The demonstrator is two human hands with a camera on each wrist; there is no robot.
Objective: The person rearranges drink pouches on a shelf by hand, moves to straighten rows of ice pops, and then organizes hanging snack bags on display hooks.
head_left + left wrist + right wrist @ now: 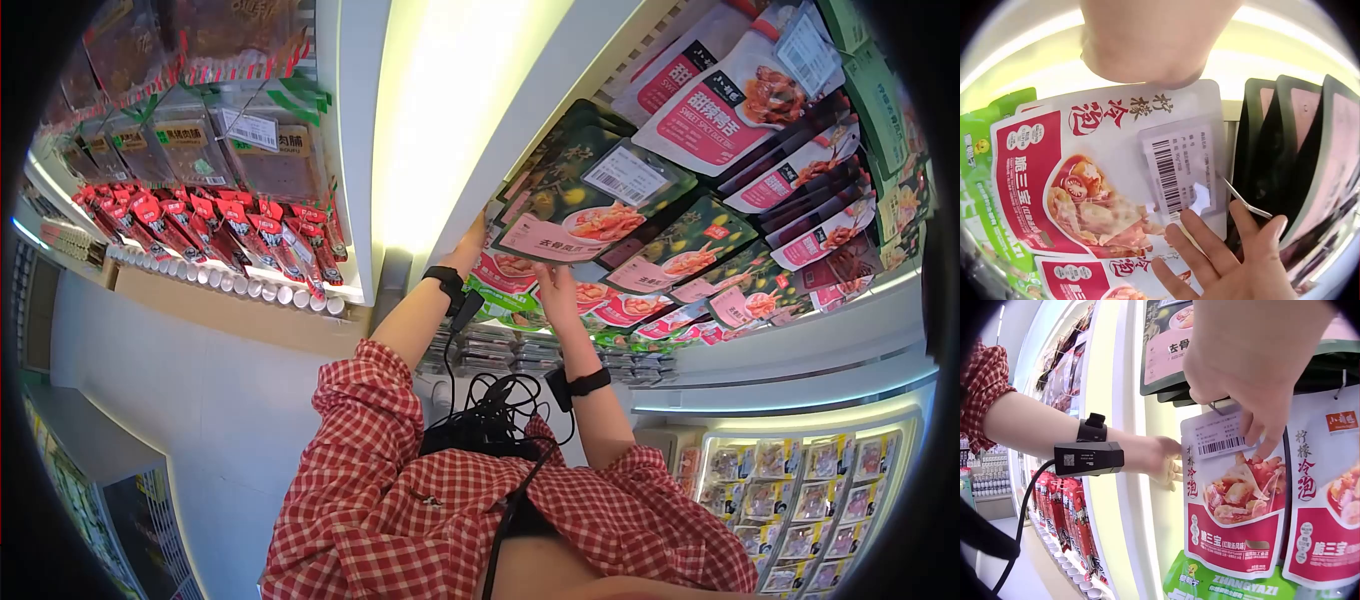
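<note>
A white-and-red food pouch (1116,150) with a price label (1219,434) hangs from a metal hook (1244,201). My right hand (1254,369) is in front of this pouch, fingers spread over its label area. Its index finger and thumb are on either side of the hook's tip in the left wrist view. At the pouch's left edge is my left hand (1163,459), fingers loosely bent beside the lit panel. In the left wrist view that hand is a blurred shape along the top, with its fingertips hidden. Dark green pouches (610,190) hang just above both hands.
Green pouches (1229,581) hang below the white-and-red ones. To the right are more pink-and-white pouches (740,110) on hooks. A glowing upright panel (440,110) separates this rack from red snack packs (220,230) at left. A black cable (500,400) dangles before my chest.
</note>
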